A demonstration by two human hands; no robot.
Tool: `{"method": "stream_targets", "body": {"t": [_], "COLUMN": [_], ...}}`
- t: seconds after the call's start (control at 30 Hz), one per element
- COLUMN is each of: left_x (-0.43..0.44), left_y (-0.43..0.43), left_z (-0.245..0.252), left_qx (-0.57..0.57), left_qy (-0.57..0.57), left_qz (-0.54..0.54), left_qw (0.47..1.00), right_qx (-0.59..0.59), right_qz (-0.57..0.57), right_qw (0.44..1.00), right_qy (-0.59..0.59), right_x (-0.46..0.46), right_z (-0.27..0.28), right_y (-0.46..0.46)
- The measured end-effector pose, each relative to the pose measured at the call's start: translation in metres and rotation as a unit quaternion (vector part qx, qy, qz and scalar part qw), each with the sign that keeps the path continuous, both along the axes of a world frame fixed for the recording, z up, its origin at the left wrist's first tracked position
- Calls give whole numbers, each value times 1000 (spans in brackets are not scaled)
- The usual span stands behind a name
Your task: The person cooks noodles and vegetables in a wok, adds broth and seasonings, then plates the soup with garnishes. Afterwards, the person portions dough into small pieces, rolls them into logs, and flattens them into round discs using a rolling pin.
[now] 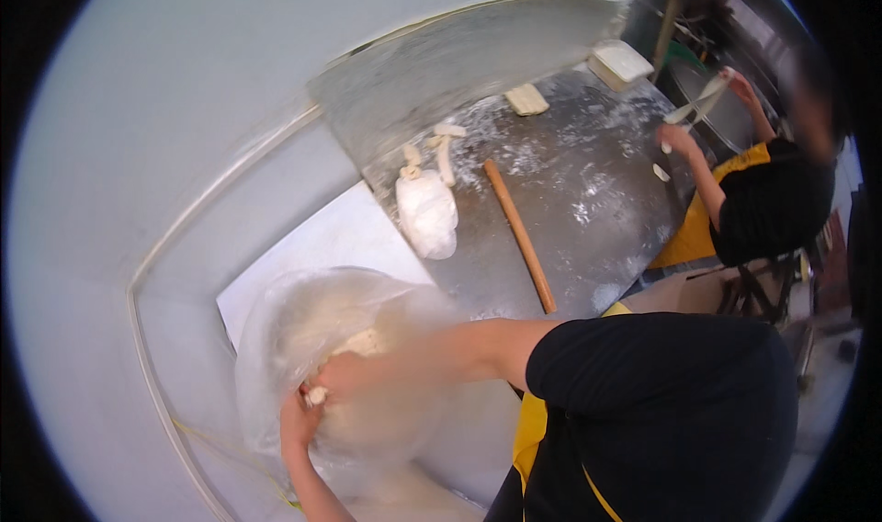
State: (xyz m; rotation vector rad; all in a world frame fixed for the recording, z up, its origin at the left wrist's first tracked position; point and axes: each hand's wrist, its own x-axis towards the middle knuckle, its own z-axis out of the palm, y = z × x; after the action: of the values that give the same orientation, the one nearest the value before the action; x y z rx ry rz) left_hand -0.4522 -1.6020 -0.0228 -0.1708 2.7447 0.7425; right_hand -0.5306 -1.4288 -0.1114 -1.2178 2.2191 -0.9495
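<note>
A large clear plastic bag [256,343] lies open before me, with pale dough [365,341] inside it; a blurred haze covers part of the view there. My right hand [344,374] reaches into the bag's mouth against the dough, and its fingertips are partly hidden. From below, my left hand [300,415] meets it at the bag's near side. A small lump of dough [315,396] shows between the two hands, gripped by the left fingers. Whether the right fingers also grip dough is not clear.
A floured metal worktop [592,246] holds a wooden rolling pin [520,236], a white plastic bag [427,215], dough strips [445,157], a folded dough slab [526,99] and a white lidded container [620,63]. At right, a co-worker [772,205] stretches a dough strip [710,97].
</note>
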Motion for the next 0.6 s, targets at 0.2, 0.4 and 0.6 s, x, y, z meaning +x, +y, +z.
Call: {"method": "stream_targets", "body": {"t": [0.2,0.4,0.6], "left_x": [26,38,34], "left_y": [77,158,162], "left_z": [91,128,71], "left_qx": [-73,69,227], "left_qy": [8,346,231], "left_qz": [-4,-80,77], "left_qw": [997,932,943], "right_qx": [-87,-259,-443], "right_qz": [18,-204,-466], "right_qw": [996,942,718], "right_qy": [3,-60,-266], "right_x": [29,40,-58], "right_z": [53,75,83], "right_y": [72,222,398]}}
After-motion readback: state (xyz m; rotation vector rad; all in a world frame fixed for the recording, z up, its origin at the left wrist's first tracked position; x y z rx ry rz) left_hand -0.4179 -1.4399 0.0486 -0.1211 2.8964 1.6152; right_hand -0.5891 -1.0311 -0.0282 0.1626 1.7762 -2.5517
